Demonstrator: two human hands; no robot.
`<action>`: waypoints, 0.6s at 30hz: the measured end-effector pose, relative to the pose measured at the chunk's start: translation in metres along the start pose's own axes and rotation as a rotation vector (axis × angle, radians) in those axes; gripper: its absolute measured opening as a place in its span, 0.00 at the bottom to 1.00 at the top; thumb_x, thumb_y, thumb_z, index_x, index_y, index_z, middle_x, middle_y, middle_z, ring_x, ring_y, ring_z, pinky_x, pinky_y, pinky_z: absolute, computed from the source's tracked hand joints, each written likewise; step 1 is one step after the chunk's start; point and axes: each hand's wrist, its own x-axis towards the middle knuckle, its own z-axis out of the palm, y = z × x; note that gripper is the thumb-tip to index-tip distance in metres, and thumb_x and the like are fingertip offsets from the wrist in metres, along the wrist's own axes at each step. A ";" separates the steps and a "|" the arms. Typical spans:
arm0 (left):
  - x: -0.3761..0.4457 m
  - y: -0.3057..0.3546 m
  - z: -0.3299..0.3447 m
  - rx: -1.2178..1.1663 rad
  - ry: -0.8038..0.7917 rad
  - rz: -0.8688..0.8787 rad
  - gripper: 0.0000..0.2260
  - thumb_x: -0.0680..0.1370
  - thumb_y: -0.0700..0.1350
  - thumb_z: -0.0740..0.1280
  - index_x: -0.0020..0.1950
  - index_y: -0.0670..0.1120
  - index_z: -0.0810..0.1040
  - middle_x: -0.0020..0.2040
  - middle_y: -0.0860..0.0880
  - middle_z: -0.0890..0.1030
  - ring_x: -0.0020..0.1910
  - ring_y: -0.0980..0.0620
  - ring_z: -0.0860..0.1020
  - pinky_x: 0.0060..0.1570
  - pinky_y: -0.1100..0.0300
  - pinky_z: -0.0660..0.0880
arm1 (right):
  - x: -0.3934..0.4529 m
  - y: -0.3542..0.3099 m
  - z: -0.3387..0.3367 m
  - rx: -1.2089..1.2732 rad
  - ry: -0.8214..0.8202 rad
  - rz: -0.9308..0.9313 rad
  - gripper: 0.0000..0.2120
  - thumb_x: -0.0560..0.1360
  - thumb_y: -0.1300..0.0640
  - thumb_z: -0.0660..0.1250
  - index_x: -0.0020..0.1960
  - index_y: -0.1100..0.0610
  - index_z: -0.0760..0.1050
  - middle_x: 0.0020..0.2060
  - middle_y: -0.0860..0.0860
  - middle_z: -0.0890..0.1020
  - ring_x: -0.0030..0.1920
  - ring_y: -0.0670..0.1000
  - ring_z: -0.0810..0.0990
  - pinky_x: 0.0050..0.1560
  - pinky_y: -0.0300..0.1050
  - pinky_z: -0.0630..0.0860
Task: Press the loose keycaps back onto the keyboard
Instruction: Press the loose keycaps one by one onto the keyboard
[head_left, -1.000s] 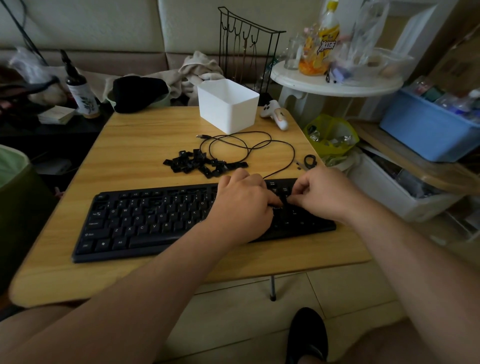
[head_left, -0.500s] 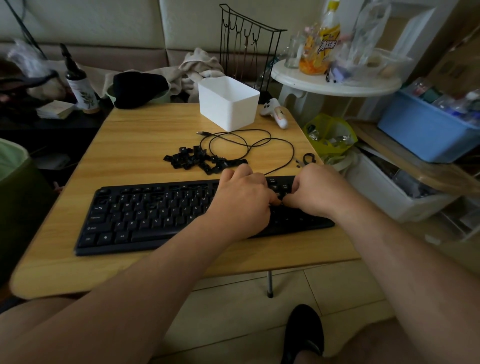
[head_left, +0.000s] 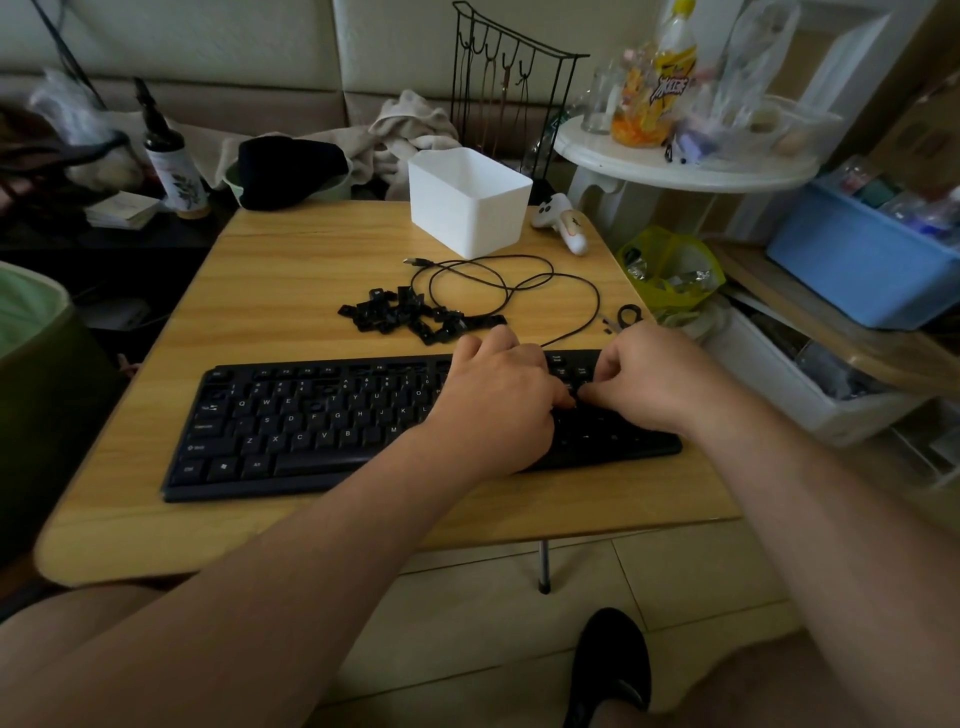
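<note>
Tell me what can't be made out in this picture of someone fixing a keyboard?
- Head view: whether a keycap sits under the fingertips; the left hand and right hand meet over the spot and cover it.
- Head view: keys on the right part of the keyboard; both hands hide them.
- Head view: legends on the loose keycaps; too small and dark.
- Head view: contents of the white bin; its wall blocks them.

Wooden table (head_left: 291, 270) on pale tiled floor (head_left: 467, 623); padded wall panels (head_left: 208, 47) behind; dim light
</note>
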 end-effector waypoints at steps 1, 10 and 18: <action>0.000 0.000 0.000 0.000 0.000 0.001 0.18 0.81 0.49 0.60 0.67 0.65 0.79 0.59 0.56 0.77 0.63 0.46 0.67 0.63 0.47 0.64 | 0.000 0.000 0.001 -0.021 0.013 -0.024 0.09 0.75 0.47 0.76 0.38 0.49 0.83 0.36 0.46 0.83 0.38 0.45 0.80 0.34 0.41 0.73; -0.001 -0.001 -0.001 0.015 -0.008 0.010 0.18 0.82 0.50 0.59 0.69 0.65 0.78 0.60 0.55 0.77 0.63 0.46 0.67 0.64 0.45 0.65 | -0.009 0.005 0.001 -0.189 -0.015 -0.179 0.06 0.77 0.49 0.74 0.53 0.45 0.86 0.45 0.48 0.83 0.48 0.50 0.80 0.49 0.49 0.81; -0.002 0.000 -0.001 0.012 -0.015 0.003 0.19 0.82 0.49 0.60 0.68 0.65 0.78 0.60 0.54 0.77 0.64 0.46 0.68 0.64 0.44 0.65 | -0.012 -0.003 0.004 -0.177 0.050 -0.097 0.03 0.72 0.50 0.74 0.40 0.47 0.84 0.36 0.45 0.81 0.40 0.47 0.78 0.38 0.43 0.77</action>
